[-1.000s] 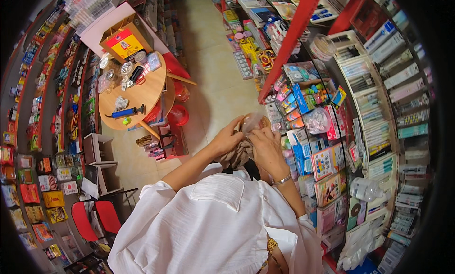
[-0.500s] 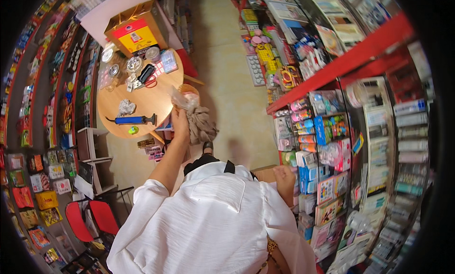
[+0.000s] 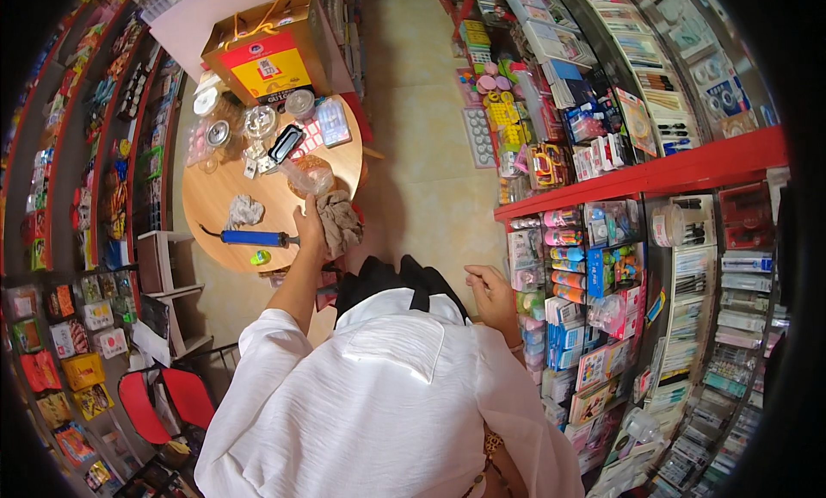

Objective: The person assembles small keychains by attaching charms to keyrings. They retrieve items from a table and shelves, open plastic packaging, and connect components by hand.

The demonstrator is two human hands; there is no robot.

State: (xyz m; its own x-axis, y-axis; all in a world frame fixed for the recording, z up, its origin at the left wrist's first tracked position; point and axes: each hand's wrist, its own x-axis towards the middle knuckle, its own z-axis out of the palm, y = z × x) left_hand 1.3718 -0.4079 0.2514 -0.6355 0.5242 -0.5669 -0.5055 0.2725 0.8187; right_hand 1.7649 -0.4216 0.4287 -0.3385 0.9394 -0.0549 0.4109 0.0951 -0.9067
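My left hand (image 3: 311, 228) is closed around a crumpled grey-brown cloth (image 3: 341, 222) at the near right edge of the round wooden table (image 3: 284, 201). Against the same hand, just beyond its fingers, is a clear plastic item (image 3: 311, 178) with something orange-brown in or under it; its exact kind is unclear. A blue hand pump (image 3: 254, 238) lies left of this hand, with a crumpled whitish wad (image 3: 245, 211) behind it and a small yellow-green object (image 3: 260, 257) in front. My right hand (image 3: 492, 293) hangs at my right side near the shelves, empty, its fingers loosely bent and apart.
On the table's far side stand clear tubs (image 3: 260, 121), a black case (image 3: 286, 142) and a large gift bag (image 3: 267, 63). Packed goods shelves with a red edge (image 3: 637, 184) rise on the right. More shelves (image 3: 95, 154) and a red chair (image 3: 163, 403) line the left.
My left hand, the cloth and the clear plastic item have come in over the table edge. My right hand has moved forward and left. The view has shifted with my step.
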